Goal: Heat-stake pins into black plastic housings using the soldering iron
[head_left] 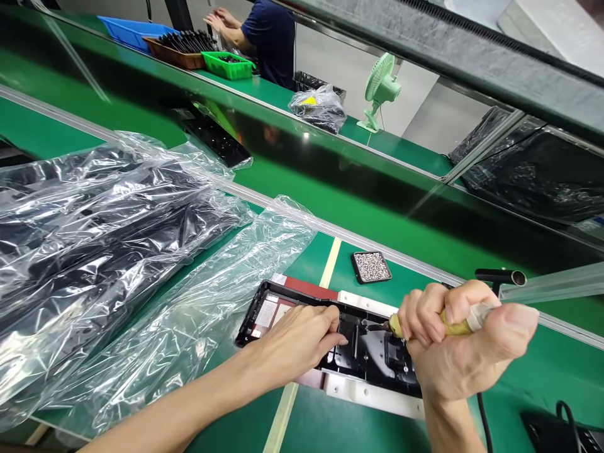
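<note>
A long black plastic housing (377, 358) lies open side up in a white fixture (349, 391) on the green bench. My left hand (297, 340) rests over its middle with fingers curled and the thumb close to them; whatever lies under those fingers is hidden. In my right hand (457, 346) is a yellow-handled screwdriver (395, 326), gripped in a fist with the thumb toward its rear end. The screwdriver's dark shaft points left into the housing, its tip near a post just right of my left hand. Small shiny screws show inside the housing.
Behind the housing sits a small black tray (372, 267) of tiny metal pieces. Clear plastic bags (117, 251) with black parts cover the left side. A metal tube (500, 277) stands at right. Across the green conveyor (306, 182) are a fan (381, 88), bins and another person.
</note>
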`<state>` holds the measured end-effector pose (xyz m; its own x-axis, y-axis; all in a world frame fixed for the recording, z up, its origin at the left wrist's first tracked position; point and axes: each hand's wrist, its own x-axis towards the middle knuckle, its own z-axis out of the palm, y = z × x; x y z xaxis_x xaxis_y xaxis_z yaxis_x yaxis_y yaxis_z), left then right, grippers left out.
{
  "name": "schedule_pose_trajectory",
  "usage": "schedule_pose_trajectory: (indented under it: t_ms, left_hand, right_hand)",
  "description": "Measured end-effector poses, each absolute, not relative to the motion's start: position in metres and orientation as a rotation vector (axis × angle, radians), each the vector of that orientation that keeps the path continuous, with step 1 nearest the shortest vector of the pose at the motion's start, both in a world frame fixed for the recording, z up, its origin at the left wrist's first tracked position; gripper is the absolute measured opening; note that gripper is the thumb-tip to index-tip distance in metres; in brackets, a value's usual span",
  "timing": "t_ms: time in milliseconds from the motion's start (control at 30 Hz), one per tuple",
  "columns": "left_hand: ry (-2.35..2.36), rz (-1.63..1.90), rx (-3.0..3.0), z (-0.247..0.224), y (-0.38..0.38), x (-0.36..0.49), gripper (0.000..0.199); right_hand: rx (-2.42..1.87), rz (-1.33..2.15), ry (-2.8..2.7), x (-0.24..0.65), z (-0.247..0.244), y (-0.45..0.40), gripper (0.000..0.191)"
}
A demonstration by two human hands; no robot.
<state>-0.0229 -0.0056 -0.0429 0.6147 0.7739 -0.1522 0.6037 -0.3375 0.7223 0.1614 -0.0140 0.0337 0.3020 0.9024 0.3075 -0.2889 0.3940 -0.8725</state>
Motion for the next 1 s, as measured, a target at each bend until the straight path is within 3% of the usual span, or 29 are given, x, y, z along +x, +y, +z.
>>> schedule_pose_trajectory:
  t_ms: [367,1000]
  left_hand:
    - [1.083,0.276,2.058,-0.0425,-0.0022,-0.0214,0.024]
    - [1.064,0.320,2.064,-0.0463,-0.0035,-0.0216,0.023]
  right_hand:
    - [-0.858,0.903,-0.929,0.1592,0.0358,-0.0121,0.038]
    - [-0.843,0.876,-0.940,0.1521,0.0371,-0.0129,0.054]
